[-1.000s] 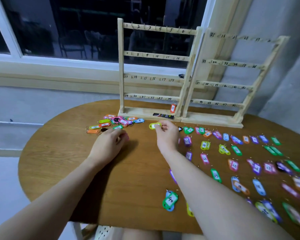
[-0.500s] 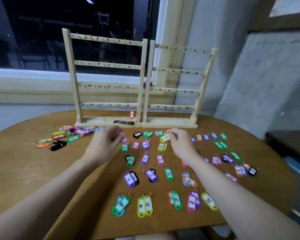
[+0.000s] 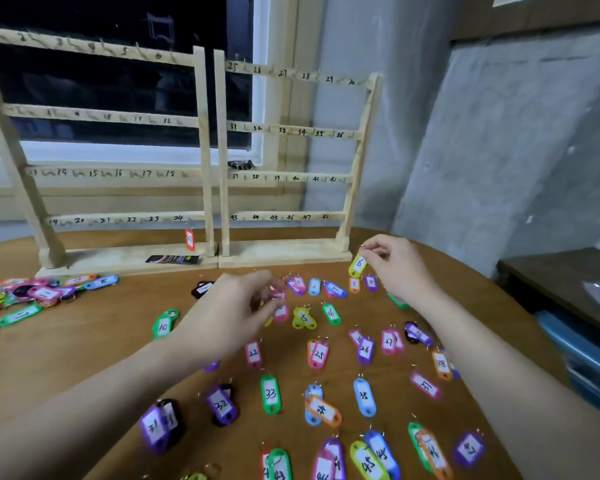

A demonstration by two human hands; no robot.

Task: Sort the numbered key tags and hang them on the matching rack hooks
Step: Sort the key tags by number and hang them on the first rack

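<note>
Two wooden racks stand at the table's back, the left rack (image 3: 201,140) and the right rack (image 3: 357,150), with numbered hooks. One orange tag (image 3: 190,239) hangs under hook 24. My right hand (image 3: 392,268) pinches the ring of a yellow tag marked 6 (image 3: 358,265), lifted just in front of the right rack's base. My left hand (image 3: 232,313) pinches a pink tag (image 3: 280,306) above the laid-out rows. Several coloured numbered tags lie in rows on the table (image 3: 84,358), among them green 33 (image 3: 270,394) and blue 35 (image 3: 364,396).
An unsorted heap of tags (image 3: 42,292) lies at the left by the left rack's base. A small black packet (image 3: 172,259) rests on that base. A dark cabinet (image 3: 565,282) and blue box (image 3: 582,355) stand right of the table edge.
The view has swung right and closer. My right hand has carried the yellow tag rightward to the right rack's base. My left hand has moved in over the rows and taken a pink tag.
</note>
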